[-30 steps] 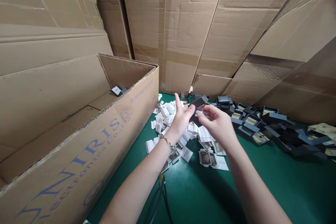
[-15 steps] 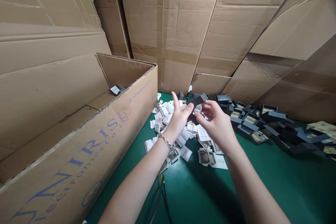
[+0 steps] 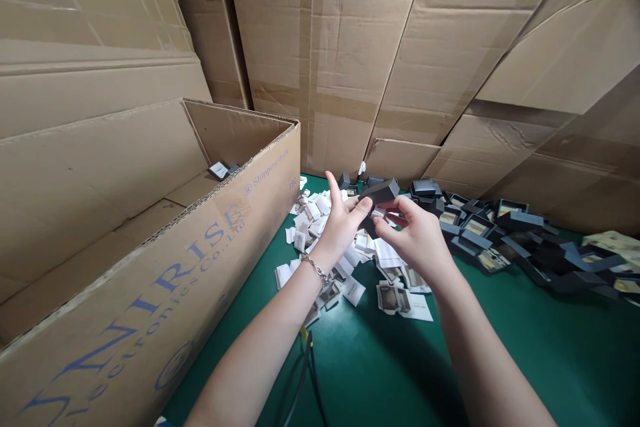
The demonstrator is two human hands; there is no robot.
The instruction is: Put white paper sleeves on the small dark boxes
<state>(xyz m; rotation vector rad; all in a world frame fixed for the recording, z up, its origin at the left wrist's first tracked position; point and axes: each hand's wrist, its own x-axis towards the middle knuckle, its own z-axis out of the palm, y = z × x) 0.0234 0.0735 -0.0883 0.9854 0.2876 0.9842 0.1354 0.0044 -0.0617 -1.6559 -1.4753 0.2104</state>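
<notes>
A small black box (image 3: 381,193) with its lid up is gripped in my left hand (image 3: 344,217), thumb pressed on its near side and index finger stretched away. At the box's opening, my right hand (image 3: 411,225) pinches a small white piece (image 3: 379,212) between thumb and fingers. Its exact kind cannot be made out. Beneath both hands lies a pile of small white folded-paper pieces (image 3: 313,213). Nearer to me on the table is an unfolded white carton insert (image 3: 393,298).
A large open cardboard carton (image 3: 240,220) with blue print stands at the left, with small boxes (image 3: 220,171) inside. Many open black boxes (image 3: 515,233) are heaped at the right on the green table (image 3: 380,373). Cardboard sheets (image 3: 330,67) wall the back. Black cables (image 3: 309,373) run along the front.
The black box has tilted slightly in my left hand. My right hand's fingers have closed in on the white piece at its opening.
</notes>
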